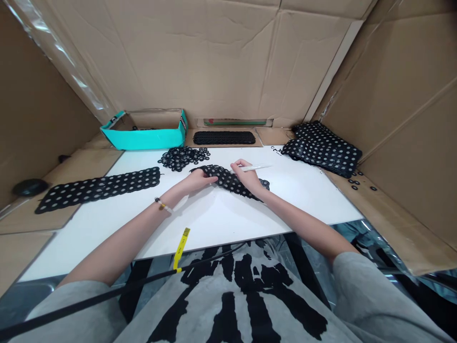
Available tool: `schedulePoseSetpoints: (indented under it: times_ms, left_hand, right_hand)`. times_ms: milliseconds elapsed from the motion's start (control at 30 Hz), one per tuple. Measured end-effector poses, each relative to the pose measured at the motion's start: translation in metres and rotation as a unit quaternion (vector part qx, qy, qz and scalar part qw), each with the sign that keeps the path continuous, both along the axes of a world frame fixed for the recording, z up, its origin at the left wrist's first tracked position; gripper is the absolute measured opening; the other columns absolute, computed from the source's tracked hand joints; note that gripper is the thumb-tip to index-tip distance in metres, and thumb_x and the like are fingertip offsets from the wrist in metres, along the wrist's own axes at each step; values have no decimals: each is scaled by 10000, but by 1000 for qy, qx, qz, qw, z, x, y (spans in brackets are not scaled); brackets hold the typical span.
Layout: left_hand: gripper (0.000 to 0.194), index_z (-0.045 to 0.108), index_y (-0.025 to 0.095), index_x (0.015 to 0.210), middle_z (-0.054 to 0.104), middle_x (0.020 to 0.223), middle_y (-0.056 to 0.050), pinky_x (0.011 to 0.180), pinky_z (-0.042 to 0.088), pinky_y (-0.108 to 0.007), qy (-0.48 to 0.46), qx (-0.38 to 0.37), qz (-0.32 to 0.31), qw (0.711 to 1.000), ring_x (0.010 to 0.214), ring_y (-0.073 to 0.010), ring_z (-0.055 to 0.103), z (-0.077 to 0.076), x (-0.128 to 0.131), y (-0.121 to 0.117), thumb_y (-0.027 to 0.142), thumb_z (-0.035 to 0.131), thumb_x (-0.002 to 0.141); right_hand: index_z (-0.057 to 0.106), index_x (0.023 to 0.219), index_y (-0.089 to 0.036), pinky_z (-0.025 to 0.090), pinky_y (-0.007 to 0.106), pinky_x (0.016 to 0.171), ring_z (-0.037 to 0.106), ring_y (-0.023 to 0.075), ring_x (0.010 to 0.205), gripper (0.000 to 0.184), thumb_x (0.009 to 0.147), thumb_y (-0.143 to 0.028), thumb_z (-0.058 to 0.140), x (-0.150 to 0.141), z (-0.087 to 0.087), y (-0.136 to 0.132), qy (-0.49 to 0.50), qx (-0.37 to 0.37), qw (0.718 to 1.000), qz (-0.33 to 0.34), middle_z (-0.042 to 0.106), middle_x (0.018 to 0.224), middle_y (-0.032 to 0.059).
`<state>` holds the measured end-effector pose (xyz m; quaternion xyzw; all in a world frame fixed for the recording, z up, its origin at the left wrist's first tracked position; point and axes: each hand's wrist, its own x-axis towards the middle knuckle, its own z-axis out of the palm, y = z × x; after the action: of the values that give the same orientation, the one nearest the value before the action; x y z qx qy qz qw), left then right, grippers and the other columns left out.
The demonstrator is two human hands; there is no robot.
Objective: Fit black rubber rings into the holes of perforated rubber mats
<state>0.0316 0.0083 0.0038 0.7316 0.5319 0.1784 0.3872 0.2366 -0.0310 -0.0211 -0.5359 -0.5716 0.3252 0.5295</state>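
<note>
Tag (182, 246) carries illegible print; right hand (246, 177) holds white tool (257, 167).

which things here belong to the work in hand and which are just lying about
In the job:
Dotted black strip, held by the left hand
White pen-like tool, in the right hand
Probably: heap of black rings, dotted pile at right

Seemingly lying about:
Black oval object at far left
Yellow tag on the black cable

Black pale-dotted strip (225, 180), slanting, slim whitish pen-like tool (255, 167), one end over it
</note>
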Motion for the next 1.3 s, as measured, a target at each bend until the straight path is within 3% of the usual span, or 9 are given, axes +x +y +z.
schedulePoseSetpoints:
  times_ms: [100,233,400,700,900,1133,1233,1300]
  left_hand:
    - [399,525,187,505,459,458,7,470,248,-285,-42,-59,21,997,464,-129,376,6,2,-3,499,729,648]
    - [397,505,194,494,449,456,5,487,252,-289,-62,-83,31,994,470,-133,383,9,3,-6,483,733,641]
    - [463,434,205,459,398,434,15,474,177,-291,-33,-75,27,996,430,-111,305,5,1,-5,516,711,660]
    - [470,408,209,462,343,403,37,453,138,-285,-26,-57,45,997,406,-94,258,4,2,-8,491,732,654]
    - [320,551,174,575,528,512,8,479,260,-259,-148,-106,89,979,498,-124,413,-4,7,-9,385,793,569]
    - [302,535,180,542,507,482,9,511,312,-278,-148,-165,80,972,514,-140,441,9,10,-13,349,780,593]
    - [360,515,185,492,445,436,16,486,249,-284,-93,-118,76,986,467,-125,374,10,7,-12,409,757,635]
    - [364,546,177,493,476,459,3,487,250,-286,-72,-70,65,993,472,-127,383,6,6,-10,440,735,658]
  right_hand:
    - [595,775,-208,351,231,525,439,107,513,258,789,-465,622,-3,1,-4,60,-31,995,71,476,529,-66]
    - [674,757,-171,407,223,549,513,99,564,228,757,-399,664,-11,1,-6,131,-94,976,145,597,621,-18]
    - [697,824,-163,476,222,607,584,96,596,111,738,-204,640,-14,2,-4,165,-144,967,129,673,684,2]
    - [696,790,-147,496,203,618,600,87,599,85,759,-173,621,-14,6,-8,158,-160,965,136,690,691,19]
    - [662,810,-154,472,196,565,594,92,587,99,767,-187,578,-19,-6,-6,66,-135,982,111,672,683,5]
    - [669,864,-178,476,202,579,632,119,648,144,784,-244,570,-20,-5,-8,-50,-91,991,83,684,701,-1]
    - [659,809,-165,476,201,548,614,115,577,95,773,-244,622,-10,3,-3,-7,-140,982,123,655,617,0]
    - [648,775,-160,476,190,534,615,105,557,72,779,-231,634,0,8,4,72,-167,975,131,648,619,5]
